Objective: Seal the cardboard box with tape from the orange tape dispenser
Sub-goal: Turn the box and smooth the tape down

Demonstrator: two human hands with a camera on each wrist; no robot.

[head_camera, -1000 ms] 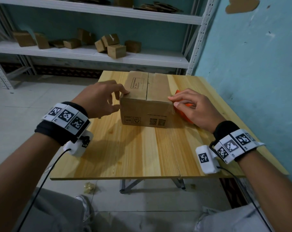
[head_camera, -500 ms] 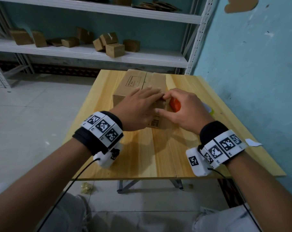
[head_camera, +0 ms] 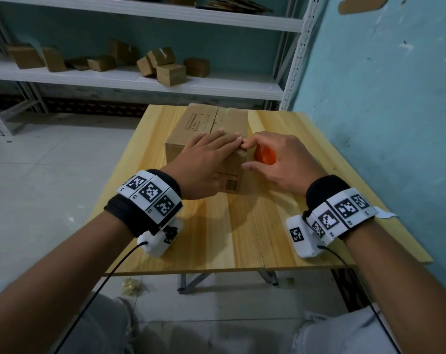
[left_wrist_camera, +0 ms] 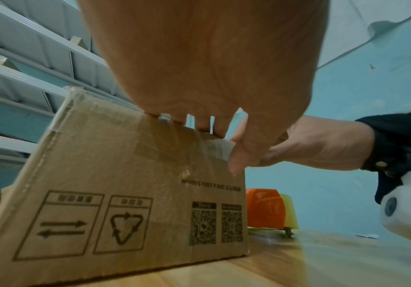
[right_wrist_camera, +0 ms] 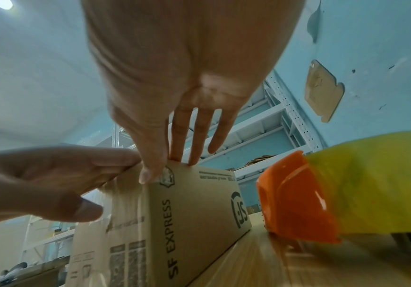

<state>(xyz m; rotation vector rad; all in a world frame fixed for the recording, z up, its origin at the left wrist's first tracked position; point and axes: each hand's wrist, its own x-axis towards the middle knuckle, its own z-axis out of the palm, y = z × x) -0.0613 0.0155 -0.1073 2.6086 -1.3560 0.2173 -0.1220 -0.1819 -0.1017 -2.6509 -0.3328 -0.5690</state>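
A brown cardboard box stands mid-table, its top flaps down. My left hand lies flat on the top near the front right corner, fingers straight. My right hand touches that same corner: fingertips on the top edge, thumb on the front face. In the left wrist view a strip of tape shows at the corner under that thumb. The orange tape dispenser with its yellow roll sits on the table just right of the box, behind my right hand, and neither hand holds it.
The wooden table is small, with a blue wall close on its right. A white metal shelf behind it carries several small cardboard boxes. A white paper scrap lies at the table's right edge.
My left hand went from the box's left side onto its top. My right hand left the dispenser's side and came to the front right corner. The box has turned slightly.
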